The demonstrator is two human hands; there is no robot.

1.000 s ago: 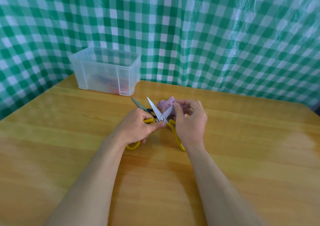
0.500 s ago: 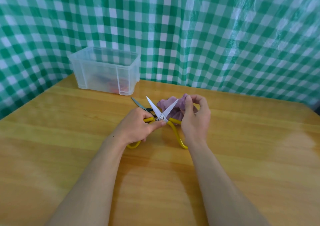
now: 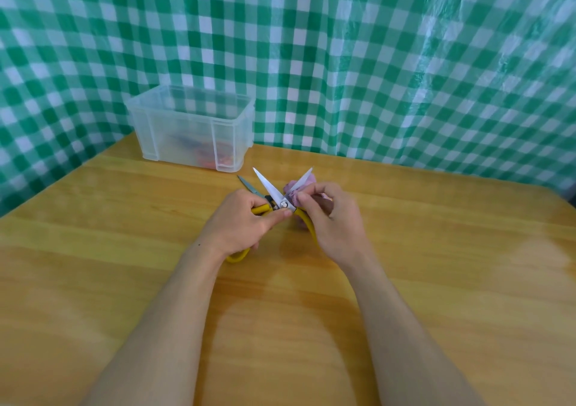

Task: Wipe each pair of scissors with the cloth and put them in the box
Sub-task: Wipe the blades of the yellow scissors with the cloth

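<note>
A: What is standing furthest left?
B: A translucent plastic box, rectangular with a rimmed top, is sitting at the far left corner of the glossy wooden table. Something red-orange is showing blurrily through its wall.
A: And the scissors?
B: The grey blade of a second pair is poking out just behind the left hand. That hand is curling round one handle of the yellow-handled scissors, thumb pressing near the pivot screw. The shiny pointed blades are spreading in a V above the wood.
A: Where is the cloth lying?
B: The crumpled mauve cloth is bunching behind the right blade. The right hand is pinching it against that blade with curled fingers, wrist angling inward.
</note>
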